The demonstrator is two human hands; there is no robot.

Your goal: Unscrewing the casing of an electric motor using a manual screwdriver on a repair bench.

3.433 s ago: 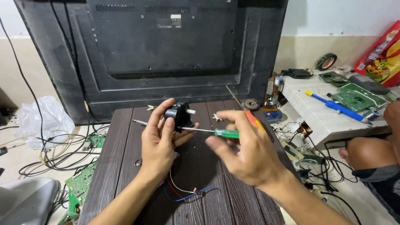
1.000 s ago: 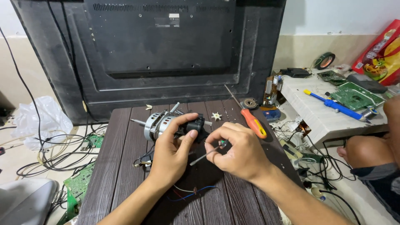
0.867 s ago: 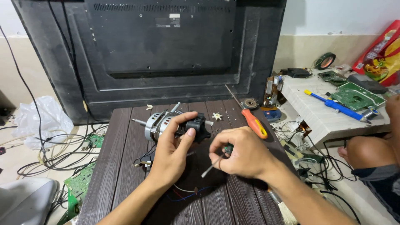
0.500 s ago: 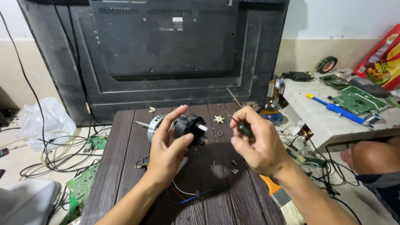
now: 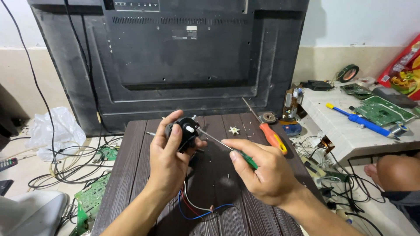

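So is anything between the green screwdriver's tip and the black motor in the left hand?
Nothing visible. The screwdriver in the right hand has its shaft running straight to the motor held by the left hand, tip at its face.

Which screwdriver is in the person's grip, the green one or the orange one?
The green-handled screwdriver, held in the right hand; the orange-handled screwdriver lies untouched on the table.

The small motor (image 5: 186, 131) looks like matt black plastic. The green screwdriver (image 5: 227, 148) has a thin shiny metal rod. The table (image 5: 131, 175) is dark, grooved wood.
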